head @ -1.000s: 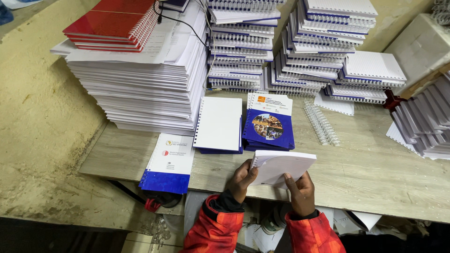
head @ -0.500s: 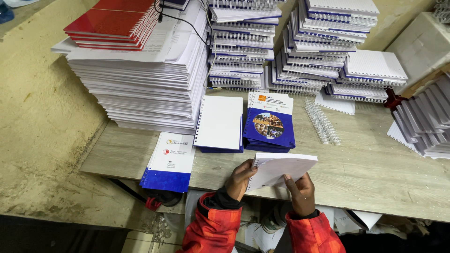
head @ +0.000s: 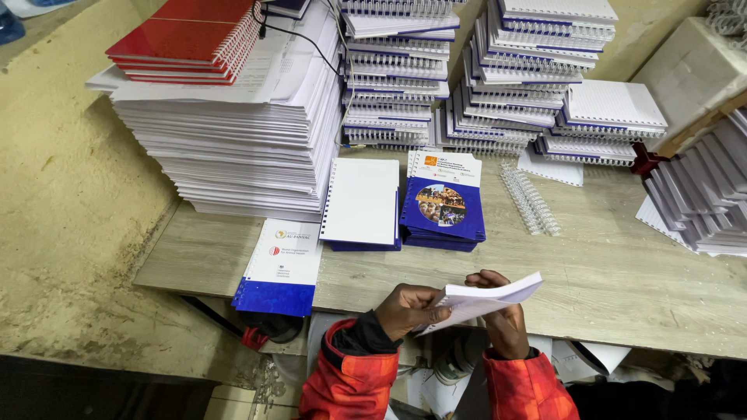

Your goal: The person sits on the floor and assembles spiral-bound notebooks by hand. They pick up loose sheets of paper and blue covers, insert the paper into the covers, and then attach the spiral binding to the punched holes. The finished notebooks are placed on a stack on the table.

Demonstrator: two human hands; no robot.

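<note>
hands: left hand (head: pixel 406 309), right hand (head: pixel 502 319) hold paper sheaf (head: pixel 486 298) | ahead: blue-cover pile (head: pixel 442 214), loose coils (head: pixel 531 200), apparently

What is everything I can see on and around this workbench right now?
wooden table: one, pale grey-brown, across the middle.
loose paper stack: one tall pile, white, back left.
red notebooks: a few, on top of that pile.
spiral-bound booklets: many, white with blue edges, stacked at the back.
blue cover pile: one, centre.
white-topped pile: one, left of the blue pile.
white and blue cover: one, at the front left edge.
binding coils: several, white, right of centre.
sheaf of pages: one, white, held by both hands.
left hand, right hand: red-orange sleeves, bottom centre.
</note>
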